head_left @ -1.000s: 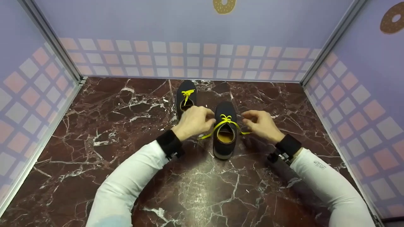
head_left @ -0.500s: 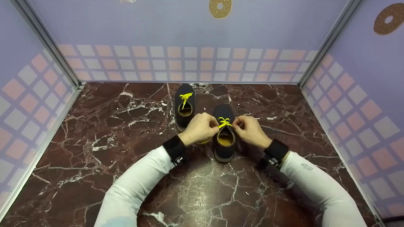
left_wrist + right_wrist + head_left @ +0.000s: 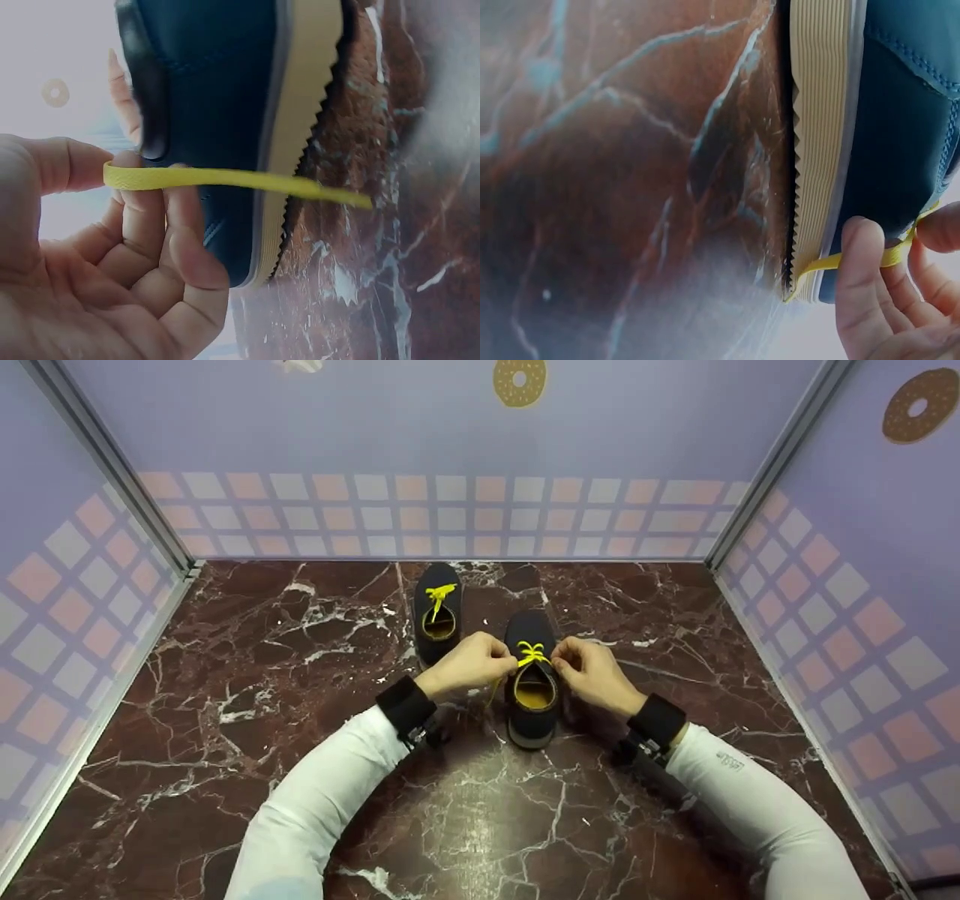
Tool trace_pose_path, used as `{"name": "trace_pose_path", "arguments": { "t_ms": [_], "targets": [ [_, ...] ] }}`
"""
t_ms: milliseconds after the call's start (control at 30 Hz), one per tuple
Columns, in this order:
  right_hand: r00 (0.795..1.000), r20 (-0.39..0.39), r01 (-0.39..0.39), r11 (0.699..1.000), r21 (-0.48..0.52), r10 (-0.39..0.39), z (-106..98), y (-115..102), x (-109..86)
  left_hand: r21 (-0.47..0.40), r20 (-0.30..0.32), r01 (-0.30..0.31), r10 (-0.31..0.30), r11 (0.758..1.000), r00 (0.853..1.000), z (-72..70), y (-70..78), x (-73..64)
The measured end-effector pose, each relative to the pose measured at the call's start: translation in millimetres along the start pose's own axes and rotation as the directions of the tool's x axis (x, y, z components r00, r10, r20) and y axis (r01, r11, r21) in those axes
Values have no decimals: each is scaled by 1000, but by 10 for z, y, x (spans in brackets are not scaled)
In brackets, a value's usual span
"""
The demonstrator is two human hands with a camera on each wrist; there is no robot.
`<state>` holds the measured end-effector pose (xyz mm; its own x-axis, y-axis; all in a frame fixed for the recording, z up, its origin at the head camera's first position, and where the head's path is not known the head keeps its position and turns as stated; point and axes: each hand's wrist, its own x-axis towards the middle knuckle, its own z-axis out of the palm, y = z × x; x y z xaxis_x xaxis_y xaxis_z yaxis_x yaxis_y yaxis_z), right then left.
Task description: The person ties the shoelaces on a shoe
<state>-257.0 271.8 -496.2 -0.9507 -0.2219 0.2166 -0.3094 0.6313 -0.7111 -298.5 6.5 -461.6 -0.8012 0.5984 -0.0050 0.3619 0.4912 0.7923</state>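
Observation:
A dark shoe [image 3: 531,628] with a yellow lace [image 3: 532,652] stands on the floor between my hands, toe pointing away. On its left side, my left hand [image 3: 472,664] pinches one lace end [image 3: 225,178] between thumb and forefinger; the loose tip hangs past the sole. My right hand [image 3: 596,673] holds the other end on the right side, and that yellow lace end [image 3: 825,262] trails down by the ribbed cream sole [image 3: 821,135]. Small loops stand up on the shoe's front. The left wrist view shows the remaining left fingers [image 3: 199,262] bent.
A second dark shoe [image 3: 433,649], its yellow lace [image 3: 440,594] lying over the front, stands farther back on the left. Dark red marbled floor [image 3: 300,735] spreads around. Lilac panels [image 3: 390,427] with pink and white squares close off the back and both sides.
Both hands have come in from beside the shoe and taken hold of the lace ends, which hung loose a second ago. Over the last half second the hands have barely moved.

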Motion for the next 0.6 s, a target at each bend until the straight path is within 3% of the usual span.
{"name": "trace_pose_path", "arguments": {
  "t_ms": [133,267,433,600],
  "targets": [
    [1000,7,4,1000,18,-4,-15,-3,1,-146,42,45,-39,988,998,-27,28,-26],
    [1000,10,13,1000,28,-13,-23,-6,2,-293,84,81,-59,953,995,-41,13,-22],
    [1000,9,4,1000,19,-4,-26,-11,9,-454,112,143,-103,879,988,-30,21,-15],
    [1000,-1,12,1000,11,-12,-25,-1,15,-558,112,186,-148,809,983,12,40,10]
  ]
}}
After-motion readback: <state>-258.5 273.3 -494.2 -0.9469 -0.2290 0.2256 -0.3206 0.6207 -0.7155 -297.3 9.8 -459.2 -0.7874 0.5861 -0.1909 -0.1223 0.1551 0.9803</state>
